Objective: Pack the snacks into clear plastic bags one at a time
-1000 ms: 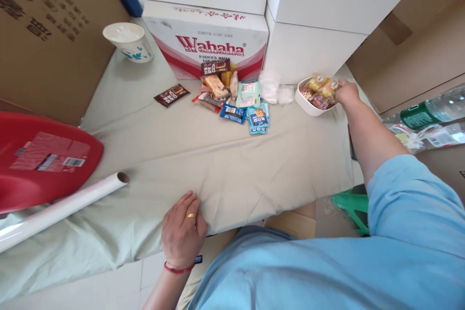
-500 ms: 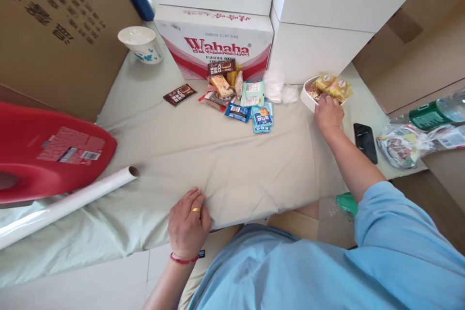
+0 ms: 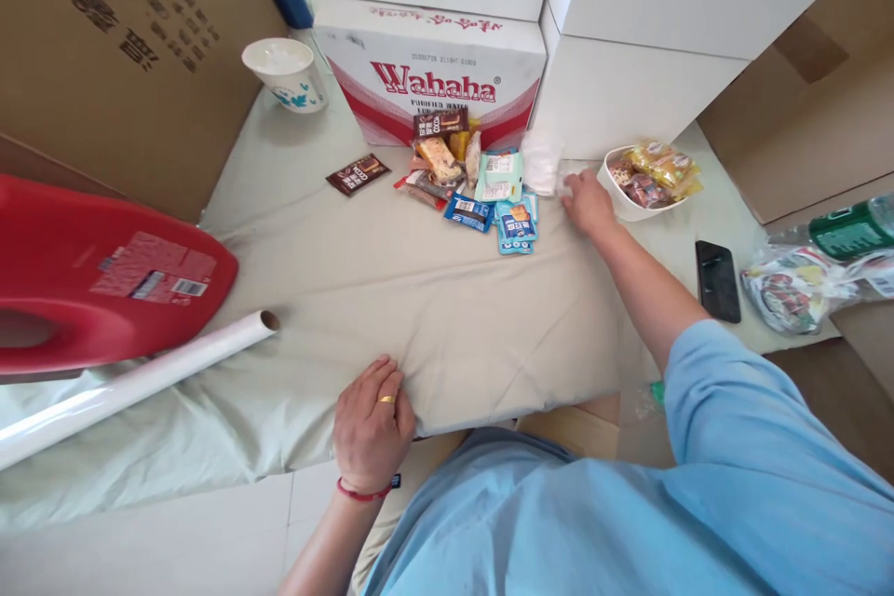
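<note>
My left hand (image 3: 375, 419) lies on the table's front edge, its fingers stretched out and nothing held. My right hand (image 3: 589, 202) reaches across the cloth with fingers apart, at the white wrapped packets (image 3: 542, 163); a fingertip seems to touch the smaller one. Just right of it stands a white bowl (image 3: 632, 207) holding yellow-wrapped snacks (image 3: 661, 165) and a dark reddish packet (image 3: 648, 190). To the left is a heap of snacks: a pale green packet (image 3: 499, 175), light blue packets (image 3: 517, 223), a dark blue packet (image 3: 468, 212) and a brown cocoa packet (image 3: 441, 123).
Another brown packet (image 3: 357, 174) lies apart on the left. Behind the heap stands a Wahaha carton (image 3: 437, 65). Around the sides are a paper cup (image 3: 286, 79), a red jug (image 3: 202, 251), a white roll (image 3: 174, 371), a phone (image 3: 717, 281) and a plastic-bagged item (image 3: 786, 293).
My right hand has left the bowl and moved left to the white packets. A dark reddish packet now shows in the bowl. My left hand stays on the edge; the view has shifted slightly.
</note>
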Demonstrator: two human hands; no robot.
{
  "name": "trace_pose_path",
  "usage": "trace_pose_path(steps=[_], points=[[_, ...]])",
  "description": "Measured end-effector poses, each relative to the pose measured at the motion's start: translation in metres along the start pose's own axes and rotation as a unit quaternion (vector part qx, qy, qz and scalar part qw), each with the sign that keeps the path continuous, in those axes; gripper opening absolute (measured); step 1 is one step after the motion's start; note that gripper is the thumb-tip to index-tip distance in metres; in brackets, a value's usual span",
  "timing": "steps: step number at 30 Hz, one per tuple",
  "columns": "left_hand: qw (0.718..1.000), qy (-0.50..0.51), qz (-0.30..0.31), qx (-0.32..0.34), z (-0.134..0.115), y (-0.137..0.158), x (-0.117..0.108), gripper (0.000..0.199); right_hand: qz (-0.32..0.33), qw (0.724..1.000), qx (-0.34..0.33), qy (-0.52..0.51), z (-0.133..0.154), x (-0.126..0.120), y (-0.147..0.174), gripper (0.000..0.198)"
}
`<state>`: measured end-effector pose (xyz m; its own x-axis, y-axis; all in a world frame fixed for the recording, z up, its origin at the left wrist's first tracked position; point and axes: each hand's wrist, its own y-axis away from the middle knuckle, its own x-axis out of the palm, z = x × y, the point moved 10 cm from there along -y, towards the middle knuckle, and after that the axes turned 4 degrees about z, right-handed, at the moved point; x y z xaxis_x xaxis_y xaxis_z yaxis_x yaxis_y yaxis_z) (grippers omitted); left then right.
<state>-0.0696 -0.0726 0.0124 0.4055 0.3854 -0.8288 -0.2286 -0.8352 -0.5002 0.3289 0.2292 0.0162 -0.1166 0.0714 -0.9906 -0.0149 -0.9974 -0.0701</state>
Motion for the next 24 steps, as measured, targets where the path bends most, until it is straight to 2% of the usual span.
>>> trace_pose_path(steps=[2,4,7,10,13,15,20,22,24], points=[[1.000,0.009,0.003,-0.006,0.000,0.001,0.001,0.027,0.006,0.998,0.052,-0.020,-0.010,0.010,0.001,0.031],[0.999,0.028,0.005,-0.019,0.002,0.001,0.000,0.025,-0.018,0.995,0.076,-0.056,-0.018,0.011,0.015,0.029],[0.992,0.103,0.023,-0.070,0.013,-0.005,-0.006,0.020,-0.041,0.992,0.036,-0.110,-0.017,0.008,0.058,0.025],[0.976,0.176,0.033,-0.123,0.034,-0.029,-0.019,0.018,-0.043,0.992,-0.014,-0.120,-0.015,0.002,0.118,0.026],[0.982,0.152,0.004,-0.111,0.057,-0.085,-0.033,0.014,-0.039,0.992,-0.036,-0.111,-0.019,-0.002,0.179,0.027],[0.983,0.124,-0.011,-0.136,0.086,-0.133,-0.029,0.015,-0.038,0.993,-0.032,-0.110,-0.025,-0.002,0.213,0.027],[0.959,0.033,0.048,-0.277,0.185,-0.250,0.024,0.015,-0.077,0.989,0.023,-0.121,-0.043,0.000,0.267,0.024],[0.955,-0.014,0.082,-0.285,0.215,-0.290,0.040,0.024,-0.085,0.988,0.031,-0.129,-0.044,0.002,0.275,0.023],[0.955,-0.047,0.087,-0.280,0.239,-0.326,0.046,0.035,-0.089,0.986,0.036,-0.138,-0.045,0.004,0.279,0.022]])
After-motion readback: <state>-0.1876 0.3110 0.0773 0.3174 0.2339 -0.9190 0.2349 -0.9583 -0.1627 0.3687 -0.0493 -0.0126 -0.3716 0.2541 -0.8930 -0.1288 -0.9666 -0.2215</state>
